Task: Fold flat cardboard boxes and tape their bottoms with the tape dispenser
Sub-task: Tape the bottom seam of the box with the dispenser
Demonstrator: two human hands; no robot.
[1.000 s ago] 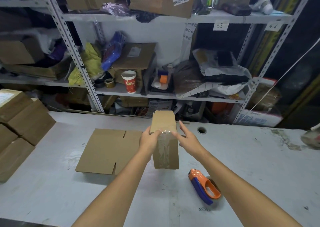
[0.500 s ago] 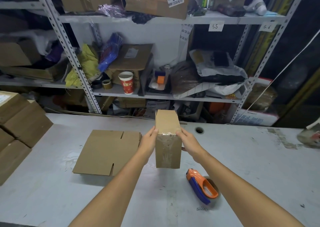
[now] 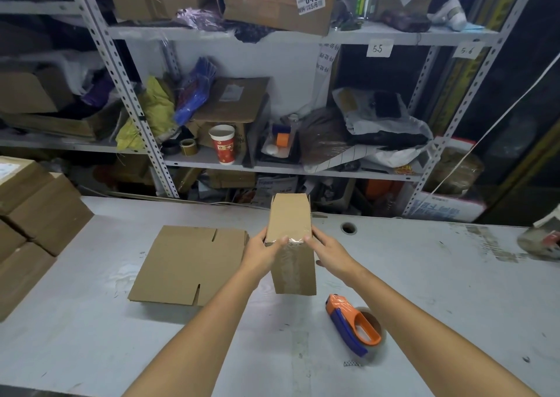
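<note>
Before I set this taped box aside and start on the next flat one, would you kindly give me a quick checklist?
1. The box is gripped by the left hand and right hand, thumbs on the taped edge: ok.
2. The clear tape runs down the box's near face: ok.
3. Tape stuck flat along its whole length: cannot tell.
4. The tape dispenser lies free on the table, right of the box: ok.
5. The flat cardboard lies ready, left of the box: ok.
</note>
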